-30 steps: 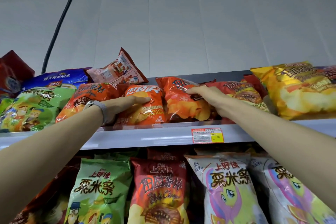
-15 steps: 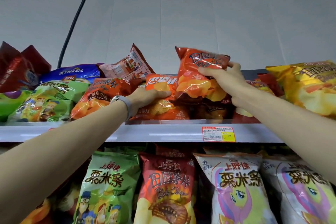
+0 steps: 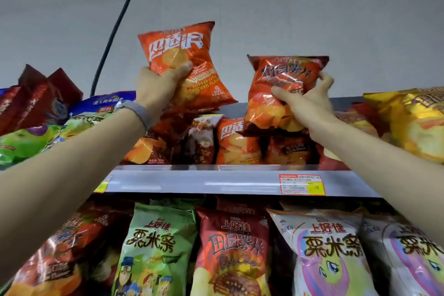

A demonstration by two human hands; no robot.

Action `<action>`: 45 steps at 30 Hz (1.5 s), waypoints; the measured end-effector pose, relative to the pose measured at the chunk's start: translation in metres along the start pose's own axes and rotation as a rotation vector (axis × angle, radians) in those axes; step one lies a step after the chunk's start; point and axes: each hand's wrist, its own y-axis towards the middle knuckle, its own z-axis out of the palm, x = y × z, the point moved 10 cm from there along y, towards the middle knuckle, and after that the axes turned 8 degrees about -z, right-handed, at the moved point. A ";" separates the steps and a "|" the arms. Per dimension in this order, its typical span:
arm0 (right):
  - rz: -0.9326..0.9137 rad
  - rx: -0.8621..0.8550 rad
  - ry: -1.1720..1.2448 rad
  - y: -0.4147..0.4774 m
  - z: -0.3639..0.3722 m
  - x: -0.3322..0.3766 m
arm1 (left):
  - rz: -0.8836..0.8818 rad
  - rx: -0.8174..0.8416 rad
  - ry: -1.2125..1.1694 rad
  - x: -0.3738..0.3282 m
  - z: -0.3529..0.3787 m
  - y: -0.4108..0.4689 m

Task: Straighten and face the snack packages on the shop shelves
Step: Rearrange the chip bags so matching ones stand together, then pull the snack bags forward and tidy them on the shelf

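My left hand grips an orange chip bag with white lettering and holds it upright above the top shelf. My right hand grips a darker red-orange chip bag, also raised and facing me, to the right of the first. Under both bags, more orange and red chip bags stand or lean on the top shelf. A white-and-brown snack bag sits between them.
Green bags and dark red bags crowd the top shelf's left; a large yellow bag lies at its right. A price label sticks on the shelf edge. The lower shelf holds green, red and white-pink bags. A black cable runs up the wall.
Both hands have lifted a bag off the top shelf. The left hand, resting on a lying orange bag before, now holds it upright. The right bag has risen further.
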 end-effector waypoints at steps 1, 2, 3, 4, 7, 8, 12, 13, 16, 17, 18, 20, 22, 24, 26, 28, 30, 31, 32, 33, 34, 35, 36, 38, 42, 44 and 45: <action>0.010 0.063 -0.009 -0.005 0.021 -0.004 | 0.033 -0.003 -0.029 -0.007 -0.009 -0.001; 0.028 0.122 -0.019 -0.010 0.041 -0.009 | 0.058 -0.005 -0.042 -0.015 -0.016 -0.006; 0.045 0.172 -0.029 -0.017 0.062 -0.013 | 0.074 -0.021 -0.041 -0.019 -0.025 -0.008; 0.061 0.216 -0.044 -0.023 0.081 -0.017 | 0.092 -0.027 -0.039 -0.020 -0.032 -0.009; 0.129 0.352 -0.086 -0.040 0.131 -0.031 | 0.099 0.026 0.010 -0.017 -0.045 -0.018; 0.159 0.403 -0.102 -0.044 0.144 -0.035 | 0.095 0.044 0.041 -0.014 -0.047 -0.020; 0.282 0.557 -0.158 -0.051 0.166 -0.047 | 0.091 0.088 0.172 -0.007 -0.047 -0.032; 0.304 0.594 -0.177 -0.052 0.167 -0.049 | 0.078 0.098 0.194 -0.005 -0.043 -0.034; 0.362 0.681 -0.220 -0.050 0.150 -0.053 | 0.055 0.120 0.238 0.002 -0.023 -0.038; 0.376 0.705 -0.236 -0.048 0.140 -0.056 | 0.047 0.133 0.242 0.003 -0.013 -0.042; 0.366 0.726 -0.255 -0.045 0.128 -0.055 | 0.035 0.154 0.236 0.005 -0.001 -0.046; 0.300 0.714 -0.292 -0.032 0.097 -0.050 | -0.004 0.179 0.218 0.011 0.025 -0.052; 0.233 0.635 -0.300 -0.016 0.060 -0.043 | -0.047 0.211 0.224 0.020 0.054 -0.061; 0.189 0.526 -0.309 -0.005 0.020 -0.033 | -0.083 0.284 0.209 0.033 0.088 -0.067; 0.105 0.418 -0.408 0.001 -0.019 -0.021 | -0.122 0.326 0.224 0.042 0.119 -0.076; 0.028 0.375 -0.552 -0.005 -0.045 -0.011 | -0.167 0.343 0.261 0.050 0.144 -0.089; 0.005 0.434 -0.623 -0.022 -0.052 -0.008 | -0.182 0.331 0.286 0.055 0.163 -0.097; -0.013 0.467 -0.646 -0.031 -0.052 -0.007 | -0.187 0.335 0.292 0.056 0.171 -0.101; -0.042 0.488 -0.663 -0.036 -0.051 -0.007 | -0.183 0.336 0.292 0.053 0.178 -0.103; -0.072 0.499 -0.673 -0.042 -0.049 -0.006 | -0.176 0.343 0.299 0.052 0.185 -0.104; -0.097 0.510 -0.673 -0.046 -0.046 -0.006 | -0.168 0.349 0.324 0.049 0.191 -0.107; -0.102 0.529 -0.659 -0.050 -0.043 -0.008 | -0.152 0.346 0.363 0.048 0.195 -0.108; -0.092 0.553 -0.634 -0.053 -0.040 -0.012 | -0.129 0.341 0.398 0.045 0.198 -0.110; -0.046 0.599 -0.601 -0.057 -0.031 -0.027 | -0.107 0.344 0.454 0.045 0.201 -0.113; 0.018 0.571 -0.482 -0.047 -0.023 -0.041 | -0.092 0.328 0.457 0.048 0.199 -0.119; 0.098 0.577 -0.310 -0.045 -0.016 -0.044 | -0.105 0.319 0.398 0.052 0.195 -0.121; 0.125 0.579 -0.244 -0.044 -0.013 -0.045 | -0.129 0.342 0.356 0.055 0.194 -0.123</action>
